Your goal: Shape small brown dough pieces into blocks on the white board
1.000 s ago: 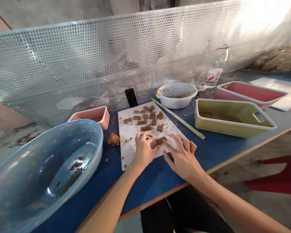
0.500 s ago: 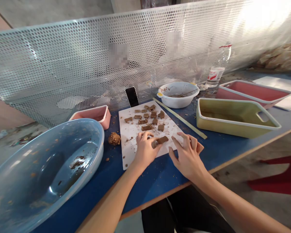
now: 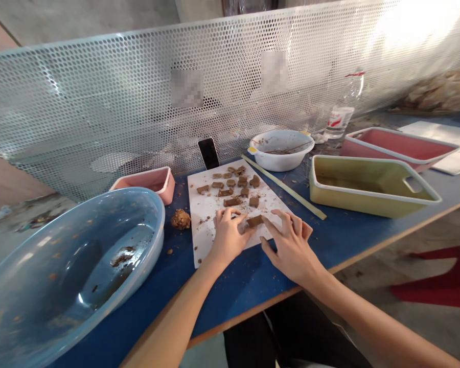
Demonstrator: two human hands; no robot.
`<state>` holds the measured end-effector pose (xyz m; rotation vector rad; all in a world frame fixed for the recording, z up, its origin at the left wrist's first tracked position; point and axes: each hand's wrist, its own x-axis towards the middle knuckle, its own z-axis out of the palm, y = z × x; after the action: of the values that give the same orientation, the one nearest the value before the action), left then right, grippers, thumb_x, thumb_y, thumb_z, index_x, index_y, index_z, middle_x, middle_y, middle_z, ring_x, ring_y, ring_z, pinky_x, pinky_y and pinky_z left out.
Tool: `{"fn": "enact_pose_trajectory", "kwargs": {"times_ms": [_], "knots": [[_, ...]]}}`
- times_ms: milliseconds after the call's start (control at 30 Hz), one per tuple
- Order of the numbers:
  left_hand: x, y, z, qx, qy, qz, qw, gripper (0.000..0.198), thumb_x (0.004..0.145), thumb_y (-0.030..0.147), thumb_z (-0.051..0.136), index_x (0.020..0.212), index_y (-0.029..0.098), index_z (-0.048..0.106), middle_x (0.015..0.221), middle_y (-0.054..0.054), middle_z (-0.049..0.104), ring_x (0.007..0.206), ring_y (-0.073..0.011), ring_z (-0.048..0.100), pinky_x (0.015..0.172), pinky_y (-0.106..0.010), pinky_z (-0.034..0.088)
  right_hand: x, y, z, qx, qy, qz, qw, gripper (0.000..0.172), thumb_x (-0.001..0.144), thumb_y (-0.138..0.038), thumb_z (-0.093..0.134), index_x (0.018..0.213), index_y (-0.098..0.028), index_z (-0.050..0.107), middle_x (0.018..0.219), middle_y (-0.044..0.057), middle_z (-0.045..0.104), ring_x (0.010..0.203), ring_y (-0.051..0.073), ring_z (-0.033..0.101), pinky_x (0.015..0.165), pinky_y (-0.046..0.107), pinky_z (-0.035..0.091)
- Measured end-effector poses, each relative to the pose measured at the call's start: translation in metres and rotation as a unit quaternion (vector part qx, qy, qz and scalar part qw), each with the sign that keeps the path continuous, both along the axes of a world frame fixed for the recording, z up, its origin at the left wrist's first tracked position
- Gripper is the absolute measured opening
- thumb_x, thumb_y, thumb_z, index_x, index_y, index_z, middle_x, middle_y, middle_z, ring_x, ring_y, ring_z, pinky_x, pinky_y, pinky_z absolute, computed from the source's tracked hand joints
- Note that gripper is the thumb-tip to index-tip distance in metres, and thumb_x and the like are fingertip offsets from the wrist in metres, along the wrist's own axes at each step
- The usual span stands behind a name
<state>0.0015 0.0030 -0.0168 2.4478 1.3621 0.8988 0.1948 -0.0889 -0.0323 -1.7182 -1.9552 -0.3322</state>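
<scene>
A small brown clay block (image 3: 255, 221) lies near the front edge of a white board (image 3: 199, 240). My left hand (image 3: 230, 232) has its thumb and forefinger curled about the block's left end. The exact contact there is partly hidden. From the other side my right hand (image 3: 291, 243) reaches in, fingers spread, its forefinger tip at the block's right end and its thumb held apart below. Several more clay pieces (image 3: 232, 202) sit farther back on the board among crumbs. A rough clay lump (image 3: 180, 220) rests on the blue table just left of the board.
Left stands a big blue basin (image 3: 145, 204), with a pink bin (image 3: 170, 186) behind. A phone (image 3: 208, 153) leans against the mesh screen (image 3: 138, 102). A pale strip (image 3: 283, 186), white bowl (image 3: 279, 161), green bin (image 3: 368, 199), red bin (image 3: 402, 148) and bottle (image 3: 339, 120) are to the right.
My right hand has moved left, bringing its forefinger to the clay block's right end. My left hand has barely shifted, and the block sits slightly farther left.
</scene>
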Motion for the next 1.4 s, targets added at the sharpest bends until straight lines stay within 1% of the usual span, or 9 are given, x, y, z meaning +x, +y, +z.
{"fn": "enact_pose_trajectory", "kwargs": {"times_ms": [233, 367, 433, 533, 600, 900, 1033, 1200, 1400], "knots": [[0.000, 0.001, 0.000, 0.005, 0.003, 0.004, 1.000, 0.028, 0.089, 0.032, 0.093, 0.116, 0.024, 0.088, 0.126, -0.012, 0.070, 0.122, -0.0368, 0.055, 0.110, -0.055, 0.053, -0.004, 0.008, 0.012, -0.031, 0.007, 0.040, 0.999, 0.048, 0.114, -0.045, 0.052, 0.155, -0.024, 0.065, 0.165, 0.021, 0.049, 0.147, 0.041, 0.044, 0.115, 0.065, 0.046], [0.001, 0.000, -0.001, 0.003, -0.004, -0.005, 1.000, 0.024, 0.091, 0.028, 0.090, 0.115, 0.024, 0.087, 0.127, -0.012, 0.068, 0.122, -0.0367, 0.055, 0.110, -0.055, 0.052, -0.011, 0.009, 0.014, -0.053, 0.012, 0.064, 0.996, 0.050, 0.115, -0.050, 0.052, 0.159, -0.029, 0.062, 0.167, 0.020, 0.047, 0.148, 0.041, 0.045, 0.116, 0.065, 0.045], [0.002, -0.001, -0.001, -0.008, -0.020, -0.004, 1.000, 0.037, 0.092, 0.027, 0.088, 0.129, 0.025, 0.082, 0.129, -0.012, 0.068, 0.124, -0.0370, 0.055, 0.111, -0.055, 0.052, -0.013, 0.009, 0.012, -0.064, 0.009, 0.065, 0.996, 0.052, 0.115, -0.051, 0.050, 0.160, -0.028, 0.062, 0.168, 0.020, 0.046, 0.149, 0.041, 0.044, 0.117, 0.065, 0.045], [0.002, -0.001, -0.001, -0.028, -0.045, -0.011, 0.999, 0.067, 0.091, 0.020, 0.086, 0.154, 0.026, 0.064, 0.131, -0.012, 0.069, 0.125, -0.0368, 0.056, 0.110, -0.055, 0.053, -0.014, 0.009, 0.011, -0.076, 0.008, 0.065, 0.995, 0.052, 0.116, -0.051, 0.048, 0.159, -0.026, 0.062, 0.168, 0.021, 0.046, 0.149, 0.042, 0.044, 0.117, 0.066, 0.045], [0.003, -0.001, -0.001, -0.030, -0.048, -0.022, 0.998, 0.075, 0.090, 0.014, 0.085, 0.158, 0.025, 0.058, 0.129, -0.011, 0.071, 0.126, -0.0366, 0.056, 0.109, -0.054, 0.053, -0.015, 0.009, 0.012, -0.081, 0.011, 0.070, 0.994, 0.050, 0.116, -0.051, 0.047, 0.157, -0.027, 0.063, 0.169, 0.021, 0.046, 0.149, 0.041, 0.044, 0.116, 0.067, 0.045], [0.001, 0.001, -0.003, -0.022, -0.046, -0.028, 0.998, 0.071, 0.090, 0.015, 0.083, 0.156, 0.024, 0.058, 0.130, -0.011, 0.071, 0.124, -0.0353, 0.056, 0.109, -0.053, 0.052, -0.012, 0.004, 0.017, -0.062, 0.035, 0.084, 0.994, 0.040, 0.116, -0.051, 0.050, 0.143, -0.034, 0.074, 0.166, 0.015, 0.048, 0.148, 0.039, 0.043, 0.118, 0.064, 0.045], [0.002, 0.001, -0.003, -0.021, -0.045, -0.028, 0.998, 0.070, 0.091, 0.019, 0.085, 0.156, 0.024, 0.058, 0.131, -0.012, 0.071, 0.124, -0.0355, 0.056, 0.112, -0.054, 0.050, -0.012, 0.007, 0.014, -0.044, 0.032, 0.056, 0.997, 0.044, 0.116, -0.051, 0.051, 0.151, -0.031, 0.069, 0.164, 0.017, 0.049, 0.145, 0.038, 0.045, 0.118, 0.062, 0.044], [0.003, 0.001, -0.003, -0.018, -0.049, -0.024, 0.998, 0.072, 0.088, 0.010, 0.083, 0.155, 0.024, 0.058, 0.130, -0.011, 0.072, 0.123, -0.0352, 0.056, 0.113, -0.053, 0.050, -0.013, 0.014, 0.007, -0.046, 0.021, 0.006, 0.999, 0.053, 0.116, -0.054, 0.046, 0.157, -0.024, 0.064, 0.161, 0.022, 0.050, 0.144, 0.041, 0.046, 0.114, 0.065, 0.046], [0.004, 0.002, -0.004, -0.024, -0.068, -0.018, 0.997, 0.069, 0.091, 0.017, 0.085, 0.154, 0.026, 0.058, 0.124, -0.010, 0.073, 0.121, -0.0348, 0.059, 0.110, -0.053, 0.052, -0.014, 0.012, 0.011, -0.060, 0.032, 0.047, 0.997, 0.047, 0.117, -0.053, 0.045, 0.149, -0.027, 0.067, 0.164, 0.020, 0.048, 0.145, 0.040, 0.046, 0.115, 0.066, 0.046]]}}
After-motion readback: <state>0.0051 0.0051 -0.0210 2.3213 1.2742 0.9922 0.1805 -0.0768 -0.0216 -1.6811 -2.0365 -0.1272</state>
